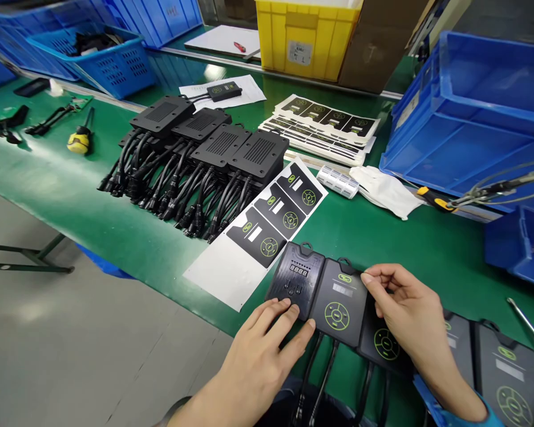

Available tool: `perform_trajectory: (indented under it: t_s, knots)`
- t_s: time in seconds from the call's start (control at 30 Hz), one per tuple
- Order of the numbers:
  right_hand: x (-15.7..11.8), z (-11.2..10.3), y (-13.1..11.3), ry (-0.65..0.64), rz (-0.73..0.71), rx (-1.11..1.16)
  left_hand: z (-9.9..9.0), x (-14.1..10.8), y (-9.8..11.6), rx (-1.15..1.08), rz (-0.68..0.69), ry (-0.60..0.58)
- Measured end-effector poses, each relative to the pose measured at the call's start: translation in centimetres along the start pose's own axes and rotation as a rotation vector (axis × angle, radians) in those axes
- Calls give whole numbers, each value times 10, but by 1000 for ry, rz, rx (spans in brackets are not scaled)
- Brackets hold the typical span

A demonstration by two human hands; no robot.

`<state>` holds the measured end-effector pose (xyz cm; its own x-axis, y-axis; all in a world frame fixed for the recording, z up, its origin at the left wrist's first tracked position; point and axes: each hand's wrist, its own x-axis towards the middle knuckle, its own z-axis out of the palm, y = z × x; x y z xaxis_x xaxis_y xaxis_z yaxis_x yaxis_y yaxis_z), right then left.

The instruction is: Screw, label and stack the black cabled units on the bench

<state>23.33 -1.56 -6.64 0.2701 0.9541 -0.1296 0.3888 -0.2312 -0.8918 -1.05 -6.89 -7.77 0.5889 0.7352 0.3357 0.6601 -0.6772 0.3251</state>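
Left hand [261, 359] is laid loosely on the unlabelled controller [294, 280] at five o'clock; right hand [412, 314] is pinched at a labelled neighbour [339, 302], grip unclear. Four are labelled; three labels [279, 206] are unpeeled.

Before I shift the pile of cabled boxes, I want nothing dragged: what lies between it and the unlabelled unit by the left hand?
A white sheet bearing three black labels; the head view shows it between pile and unit.
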Motion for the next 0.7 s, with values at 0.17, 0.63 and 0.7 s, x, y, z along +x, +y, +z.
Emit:
perform_trajectory:
  t_s: [0.17,0.63,0.7]
  knots:
    - [1,0,-1,-5,4,-10,1,-1,0,-8,4,-6]
    - [1,-2,4,-4,-38,-189,1,-2,0,-6,-1,-20]
    - [1,-2,4,-2,-54,-206,1,-1,1,-4,-1,-25]
